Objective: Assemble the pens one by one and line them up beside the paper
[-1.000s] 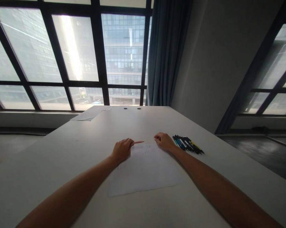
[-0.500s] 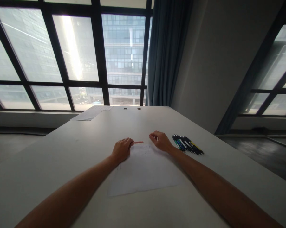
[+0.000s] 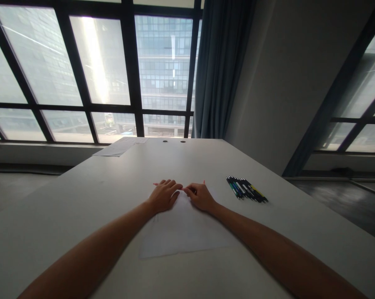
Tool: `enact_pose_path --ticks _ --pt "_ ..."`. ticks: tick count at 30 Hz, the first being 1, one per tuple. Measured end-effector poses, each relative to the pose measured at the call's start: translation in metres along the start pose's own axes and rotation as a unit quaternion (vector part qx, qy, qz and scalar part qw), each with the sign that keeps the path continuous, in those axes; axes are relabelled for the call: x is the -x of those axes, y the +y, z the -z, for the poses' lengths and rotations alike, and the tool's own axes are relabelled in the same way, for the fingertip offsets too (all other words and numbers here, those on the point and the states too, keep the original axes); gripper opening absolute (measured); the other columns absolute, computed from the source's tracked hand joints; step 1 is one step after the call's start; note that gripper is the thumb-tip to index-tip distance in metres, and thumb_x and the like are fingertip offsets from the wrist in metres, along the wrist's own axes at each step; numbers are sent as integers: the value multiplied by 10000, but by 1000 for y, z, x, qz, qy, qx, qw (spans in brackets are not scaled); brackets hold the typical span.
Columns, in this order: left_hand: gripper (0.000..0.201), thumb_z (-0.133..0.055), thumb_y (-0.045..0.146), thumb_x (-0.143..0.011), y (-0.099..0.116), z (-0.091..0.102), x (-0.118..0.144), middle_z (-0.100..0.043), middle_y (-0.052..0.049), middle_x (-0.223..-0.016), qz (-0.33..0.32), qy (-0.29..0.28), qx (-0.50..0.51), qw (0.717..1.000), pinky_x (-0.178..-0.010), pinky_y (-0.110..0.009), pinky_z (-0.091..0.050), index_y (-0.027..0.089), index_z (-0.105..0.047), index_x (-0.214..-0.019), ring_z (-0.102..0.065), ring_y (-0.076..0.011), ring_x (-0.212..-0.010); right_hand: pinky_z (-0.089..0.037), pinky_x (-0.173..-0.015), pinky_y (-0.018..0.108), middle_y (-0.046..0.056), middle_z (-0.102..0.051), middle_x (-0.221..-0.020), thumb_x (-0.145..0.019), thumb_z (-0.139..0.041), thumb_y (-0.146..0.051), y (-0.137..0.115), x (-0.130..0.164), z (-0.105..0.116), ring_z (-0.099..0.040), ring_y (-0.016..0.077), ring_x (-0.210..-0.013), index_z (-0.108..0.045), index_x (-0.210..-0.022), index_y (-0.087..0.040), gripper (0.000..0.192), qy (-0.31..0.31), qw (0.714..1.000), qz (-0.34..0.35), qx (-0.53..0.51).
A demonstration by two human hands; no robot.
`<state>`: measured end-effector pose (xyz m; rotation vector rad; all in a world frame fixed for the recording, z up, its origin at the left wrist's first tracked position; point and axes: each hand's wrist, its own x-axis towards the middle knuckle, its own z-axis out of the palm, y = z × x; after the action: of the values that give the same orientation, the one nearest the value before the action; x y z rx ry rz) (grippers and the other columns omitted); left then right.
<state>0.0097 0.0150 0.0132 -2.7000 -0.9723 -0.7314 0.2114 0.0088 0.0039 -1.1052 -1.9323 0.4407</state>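
Note:
My left hand (image 3: 164, 196) rests over the top left of a white sheet of paper (image 3: 187, 232), fingers bent together over a thin reddish pencil (image 3: 155, 184) whose end sticks out past the knuckles. My right hand (image 3: 201, 197) is closed in a pinch at the sheet's upper edge, its fingertips almost meeting those of the left. A short bit of red shows between the two hands' fingertips. Behind the right hand stands a small orange-red end (image 3: 204, 182). Whether these bits belong to one pencil or two, I cannot tell. Faint marks show on the paper.
A row of several dark pens (image 3: 246, 189), some with green, blue, white and yellow parts, lies right of the paper on the white table (image 3: 112, 207). More papers (image 3: 115, 148) lie at the far left edge. Two dark round fittings (image 3: 174, 141) sit at the far end.
My right hand has moved left and met the left hand's fingertips. The pencil's dark tip, which pointed right from the left hand, is now out of sight; a reddish end shows left of that hand.

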Motion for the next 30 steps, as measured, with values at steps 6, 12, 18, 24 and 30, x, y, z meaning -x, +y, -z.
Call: enact_pose_path --ticks 6,12,18,24,30 --pt "353 -481 519 -932 0 -2 0 -671 -68 -905 76 20 -40 996 -775 -379 -398 191 -611 -946 -605 -238 -855 -443 -581 240 16 -669 -662 -783 -623 -235 3 0 2 -558 120 -570 -692 -790 -163 100 42 999 -8 -10" --pt "374 -492 529 -925 -2 -5 -1 -680 -66 -809 141 37 -61 987 -744 -364 -384 181 -582 -821 -623 -230 -779 -433 -571 234 -3 -623 -613 -754 -604 -217 4 1 3 -531 111 -545 -665 -754 -162 82 45 999 -6 -9" --pt "363 -490 506 -929 -2 -6 -1 -685 -57 -786 149 42 -64 986 -730 -353 -379 184 -583 -790 -627 -223 -754 -435 -559 239 9 -636 -632 -754 -593 -248 7 0 4 -540 123 -554 -655 -744 -173 98 82 996 -16 -6" --pt "351 -501 495 -924 -3 -7 -1 -686 -53 -781 147 38 -56 987 -725 -351 -383 187 -588 -780 -629 -220 -753 -454 -537 246 49 -672 -762 -780 -581 -337 10 -5 12 -550 134 -571 -633 -816 -181 168 213 976 -38 -12" --pt "328 -527 484 -904 -2 -6 -1 -687 -53 -777 135 33 -50 989 -734 -360 -387 188 -597 -783 -626 -219 -748 -459 -545 245 43 -666 -774 -797 -585 -329 10 -4 12 -552 129 -576 -634 -813 -183 155 197 980 -19 -3"
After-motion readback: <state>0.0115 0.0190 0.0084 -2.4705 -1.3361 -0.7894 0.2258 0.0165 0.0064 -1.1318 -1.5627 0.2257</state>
